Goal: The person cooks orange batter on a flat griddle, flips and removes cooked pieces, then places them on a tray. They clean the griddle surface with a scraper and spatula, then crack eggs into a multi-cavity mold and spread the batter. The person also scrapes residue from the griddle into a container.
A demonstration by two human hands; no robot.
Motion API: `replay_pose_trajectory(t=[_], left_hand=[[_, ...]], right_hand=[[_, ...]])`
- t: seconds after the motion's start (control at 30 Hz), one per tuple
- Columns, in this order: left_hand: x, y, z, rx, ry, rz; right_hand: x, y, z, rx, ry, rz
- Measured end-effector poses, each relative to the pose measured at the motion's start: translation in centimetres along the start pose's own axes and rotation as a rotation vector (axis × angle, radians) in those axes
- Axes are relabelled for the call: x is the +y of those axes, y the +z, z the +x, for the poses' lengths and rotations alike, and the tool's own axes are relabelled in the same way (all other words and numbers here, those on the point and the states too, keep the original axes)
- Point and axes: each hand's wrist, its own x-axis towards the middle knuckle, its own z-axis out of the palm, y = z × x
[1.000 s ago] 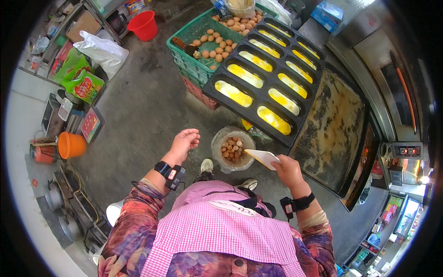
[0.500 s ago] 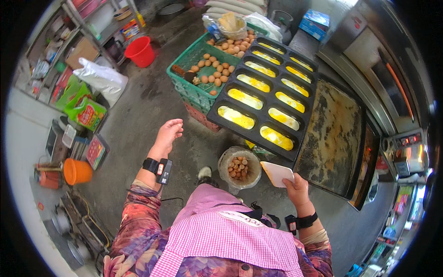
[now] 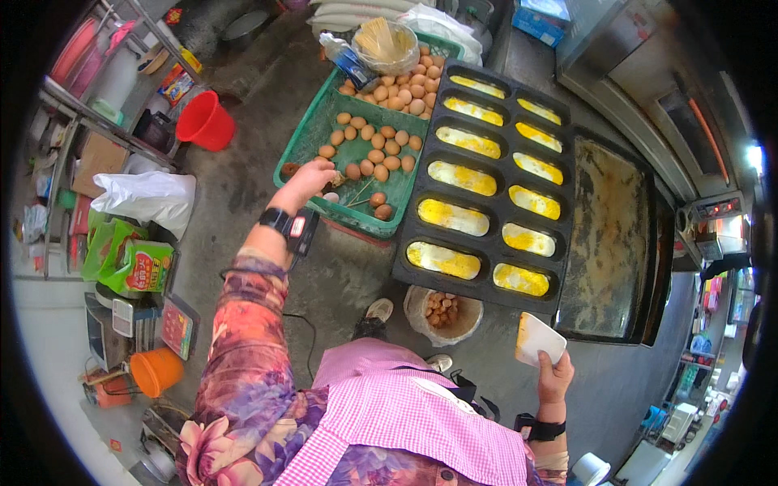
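Note:
My left hand [image 3: 314, 180] is down at the near left corner of a green plastic crate [image 3: 292, 142] of brown eggs [image 3: 378, 141]. Its fingers are bent together over a brown-handled tool, which they mostly hide. Low at the right, my right hand [image 3: 556, 377] grips a white flat scraper [image 3: 540, 338] with yellow egg smears along its edge. Beyond the scraper lies a black baking mould [image 3: 492, 212] with two rows of long oval hollows. Streaky yellow and white egg [image 3: 442, 259] fills the hollows.
Below the mould's near edge, a lined bucket [image 3: 470, 324] holds eggshells. A dark griddle plate [image 3: 604, 243] lies right of the mould. Above the eggs stands a bowl of thin sticks [image 3: 385, 44]. A red bucket [image 3: 206, 121] and bags [image 3: 146, 202] stand on the left.
My left hand has moved up and forward, from over the floor into the crate at the brown-handled tool. My right hand still holds the scraper. The view has shifted nearer the crate.

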Motion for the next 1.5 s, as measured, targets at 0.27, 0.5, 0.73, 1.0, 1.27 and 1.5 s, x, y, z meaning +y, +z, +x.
replay_pose_trajectory(t=[0.27, 0.5, 0.73, 1.0, 1.27, 1.5], left_hand=[[0.7, 2.0, 9.4, -0.568, -0.086, 0.998], [2.0, 4.0, 10.1, -0.458, -0.309, 1.167], [-1.7, 2.2, 13.4, -0.47, -0.245, 0.92], [-4.5, -1.3, 14.5, -0.395, -0.235, -0.124], [0.2, -0.3, 4.0, -0.529, -0.077, -0.606], [6.7, 6.3, -10.2, -0.847, 0.055, -0.832]], right_hand=[[-0.9, 1.0, -0.3, 0.034, 0.084, -0.169], [-1.1, 1.7, -0.6, 0.034, 0.14, -0.331], [-1.5, 2.7, -0.1, 0.051, 0.164, -0.296], [-2.2, 3.6, 0.2, 0.053, 0.224, -0.164], [-4.0, 3.5, -0.1, 0.083, 0.269, 0.146], [-5.3, 1.6, -2.0, 0.066, 0.261, 0.405]])
